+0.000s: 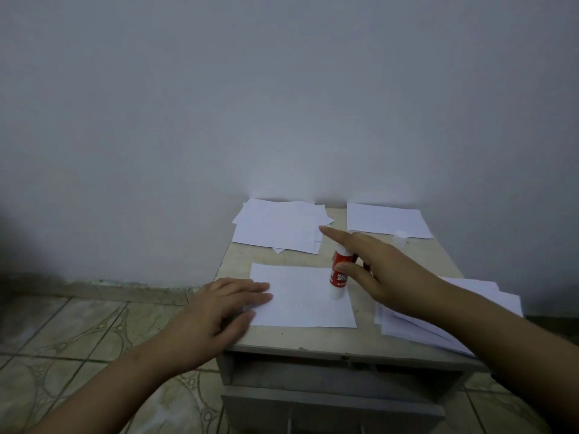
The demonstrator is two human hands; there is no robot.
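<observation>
One glue stick (pixel 338 277), one small white cap (pixel 401 234) and one small table (pixel 241 255) are in view. There is one single sheet of paper (pixel 300 305), plus three groups of white paper: one loose pile (pixel 279 228), one neat stack (pixel 387 220) and one fanned stack (pixel 488 294), whose sheets cannot be counted. Two hands show: one left hand (pixel 219 311) and one right hand (pixel 385 270).
</observation>
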